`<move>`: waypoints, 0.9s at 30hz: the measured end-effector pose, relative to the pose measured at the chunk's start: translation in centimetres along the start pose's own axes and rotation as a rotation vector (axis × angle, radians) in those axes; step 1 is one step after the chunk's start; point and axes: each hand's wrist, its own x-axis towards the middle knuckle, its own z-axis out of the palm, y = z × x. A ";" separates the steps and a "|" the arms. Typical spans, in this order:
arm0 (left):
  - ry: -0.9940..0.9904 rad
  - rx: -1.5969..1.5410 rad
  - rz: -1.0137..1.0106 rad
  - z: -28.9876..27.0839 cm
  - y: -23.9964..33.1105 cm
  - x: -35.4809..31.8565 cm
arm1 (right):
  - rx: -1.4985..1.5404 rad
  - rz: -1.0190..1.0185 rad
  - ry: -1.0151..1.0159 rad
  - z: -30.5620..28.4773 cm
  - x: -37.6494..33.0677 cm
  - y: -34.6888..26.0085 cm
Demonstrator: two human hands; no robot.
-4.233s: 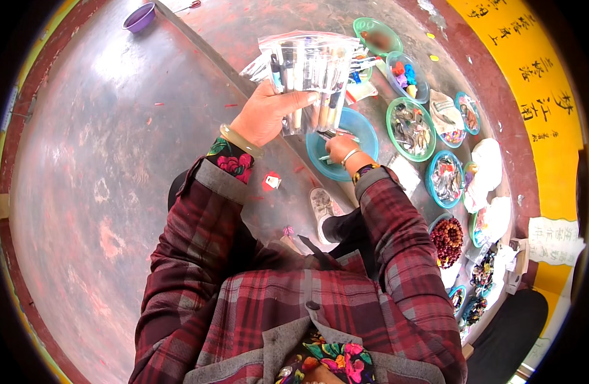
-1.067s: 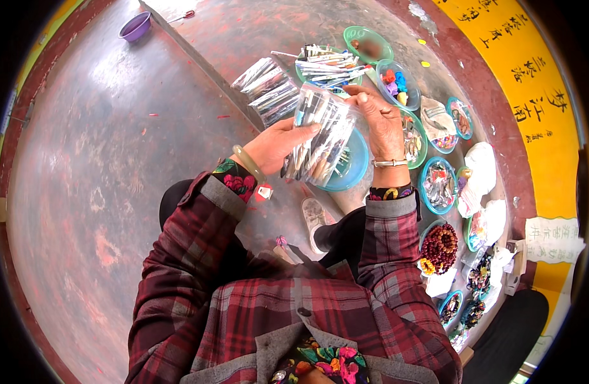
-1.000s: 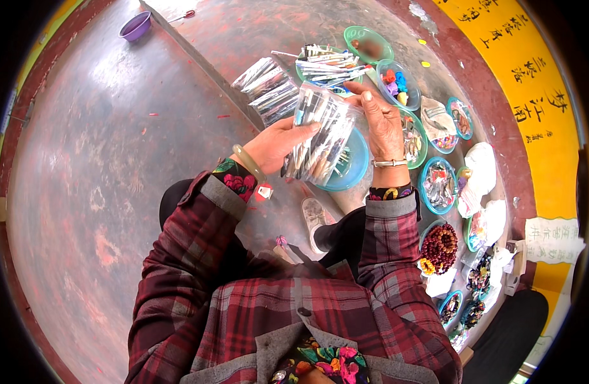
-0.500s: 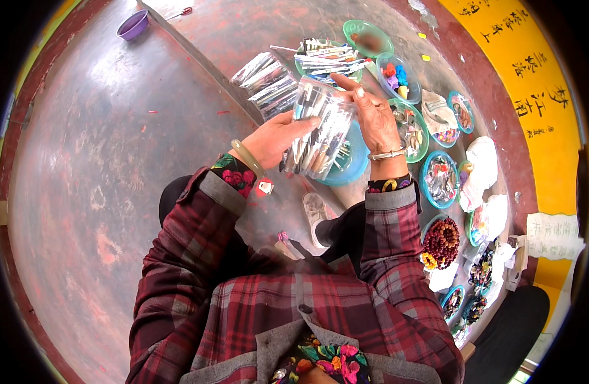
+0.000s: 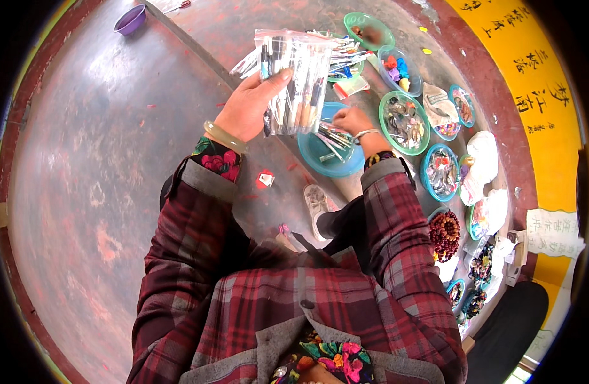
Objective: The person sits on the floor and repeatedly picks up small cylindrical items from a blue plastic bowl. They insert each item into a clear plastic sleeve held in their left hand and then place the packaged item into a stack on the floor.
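A clear zip bag [image 5: 301, 83] full of pens is raised in my left hand [image 5: 246, 105]. The thumb lies across the bag's front and the other fingers are behind it. My right hand [image 5: 353, 120] is down at the blue bowl [image 5: 307, 160], its fingers curled beside several loose pens [image 5: 333, 142] lying there. Whether those fingers grip a pen is hard to make out. Behind the bag, partly hidden by it, a green bowl [image 5: 355, 72] is heaped with more pens.
Right of me stand bowls of small goods: a green one [image 5: 404, 148], a blue one [image 5: 425, 179], and dark red beads [image 5: 444, 237]. White plastic bags [image 5: 481, 157] lie beyond them. A purple basin [image 5: 131, 20] is at the far left, and a small packet [image 5: 352, 88] lies near the pens.
My left hand has lifted the bag up and to the left. My right hand has left the bag's side and dropped to the blue bowl, which is now more exposed.
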 end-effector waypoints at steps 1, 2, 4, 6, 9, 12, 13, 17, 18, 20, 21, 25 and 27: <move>-0.005 -0.024 0.002 -0.1 0.0 0.1 | -0.175 0.055 -0.061 1.4 0.2 0.2; -0.014 -0.032 0.001 0.0 0.0 0.1 | -0.350 0.112 -0.123 2.7 0.2 0.6; -0.022 -0.059 0.006 0.0 0.1 0.2 | -0.345 0.179 -0.161 5.5 0.1 3.2; -0.027 -0.067 0.007 -0.5 0.0 0.2 | -0.363 0.302 -0.247 6.8 -0.3 3.0; -0.046 -0.057 0.009 -0.8 -0.1 0.2 | -0.410 0.531 -0.330 7.1 -1.2 1.1; -0.053 -0.033 0.022 -0.5 -0.1 0.3 | -0.395 0.595 -0.267 8.3 -1.6 1.6; -0.052 -0.035 0.024 -0.7 -0.3 0.3 | -0.402 0.601 -0.299 8.6 -1.4 1.7; -0.052 -0.045 0.031 -0.9 -0.2 0.2 | -0.428 0.525 -0.328 10.2 -0.6 3.6; -0.054 -0.049 0.033 -0.9 -0.1 0.2 | -0.434 0.481 -0.310 10.4 -0.3 4.5; -0.086 -0.054 0.018 -0.2 0.1 0.5 | -0.427 0.429 -0.299 8.9 1.0 7.7; -0.087 -0.051 0.011 -0.2 0.1 0.5 | -0.425 0.411 -0.303 8.3 1.5 7.7; -0.059 -0.030 0.026 -0.8 -0.1 0.1 | -0.285 0.385 -0.324 1.5 1.2 2.3; -0.064 -0.044 0.025 -0.5 0.0 0.1 | 0.000 0.382 -0.322 -1.9 0.2 1.2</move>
